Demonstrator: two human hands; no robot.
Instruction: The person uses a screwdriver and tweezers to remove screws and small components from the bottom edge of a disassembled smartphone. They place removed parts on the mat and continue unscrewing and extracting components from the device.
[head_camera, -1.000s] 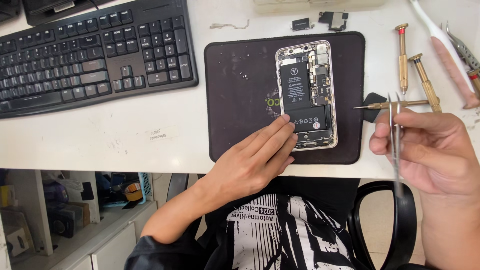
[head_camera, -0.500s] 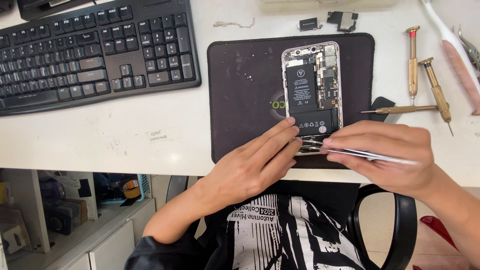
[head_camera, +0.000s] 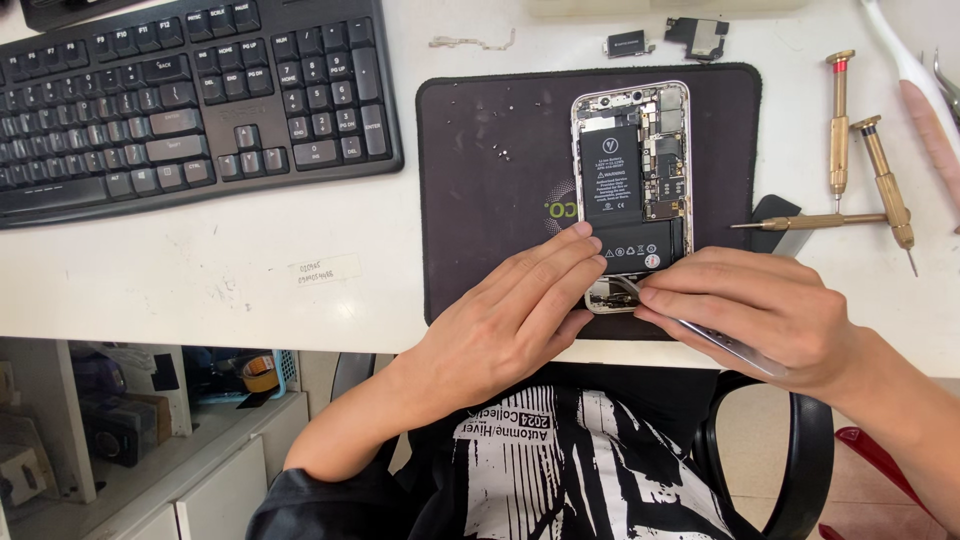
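White surface (head_camera: 200, 290) seen from above, carrying, in descending size: a black keyboard (head_camera: 190, 95) at upper left; a dark work mat (head_camera: 490, 200) at centre; and, lying on the mat, an opened smartphone (head_camera: 632, 180) with its black battery and circuit boards exposed. The left hand (head_camera: 510, 320) rests on the mat's near edge, fingers extended flat and gripping nothing, their tips pressing the lower left part of the phone. The right hand (head_camera: 760, 305) is closed around metal tweezers (head_camera: 700, 330), whose tips reach into the bottom end of the phone. Three brass-coloured screwdrivers (head_camera: 885, 185) lie on the surface right of the mat, one pointing toward it. Two small dark detached parts (head_camera: 665, 38) sit just beyond the mat's far edge.
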